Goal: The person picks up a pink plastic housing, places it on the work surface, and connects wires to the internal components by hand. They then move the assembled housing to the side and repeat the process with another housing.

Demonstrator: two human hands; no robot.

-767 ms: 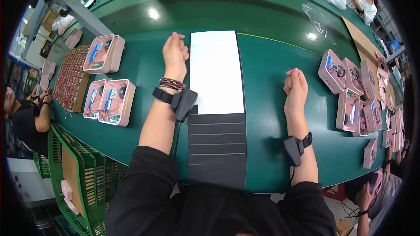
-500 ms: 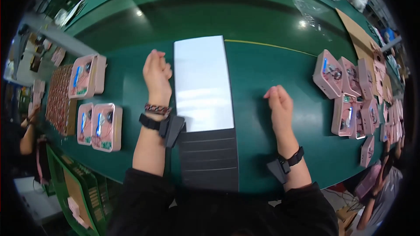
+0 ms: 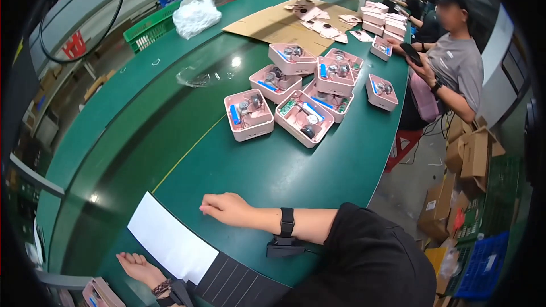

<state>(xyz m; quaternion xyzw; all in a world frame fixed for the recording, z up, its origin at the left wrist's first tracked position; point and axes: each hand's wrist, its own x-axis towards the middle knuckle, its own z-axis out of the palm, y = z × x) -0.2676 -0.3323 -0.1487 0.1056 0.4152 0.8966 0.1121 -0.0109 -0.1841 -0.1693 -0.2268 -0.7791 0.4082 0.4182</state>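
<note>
On the green table [image 3: 301, 176], at the lower left: a white sheet [image 3: 170, 239], lying flat and slanted, with a dark strip [image 3: 233, 281] with pale lines adjoining its near end. Just beside the sheet, along its left edge: the left hand [image 3: 139, 270], with fingers bent loosely inward; impossible to say how far closed. Near the other side of the sheet: the right hand [image 3: 227, 209], with fingers folded in and pressed together. On the right wrist: a black band [image 3: 287, 222] with a dark device [image 3: 284, 249]. Partly in front of the strip's near end: black sleeve [image 3: 369, 256].

Beyond the right hand, well apart from it: six pink boxes [image 3: 304, 119], crowded together and some overlapping, with wires and blue parts inside. Near this group, to the right: two more boxes [image 3: 382, 92]. At the lower left rim, cut off: another box [image 3: 96, 295]. Behind the group: cardboard [image 3: 259, 27] bearing pink panels [image 3: 324, 28]. Farther left: clear film [image 3: 196, 77] and a plastic bag [image 3: 196, 17]. By the table's right edge: a seated co-worker [image 3: 458, 65] with a phone [image 3: 410, 53]. Below, on the floor: cartons [image 3: 472, 153] and a blue crate [image 3: 483, 267].
</note>
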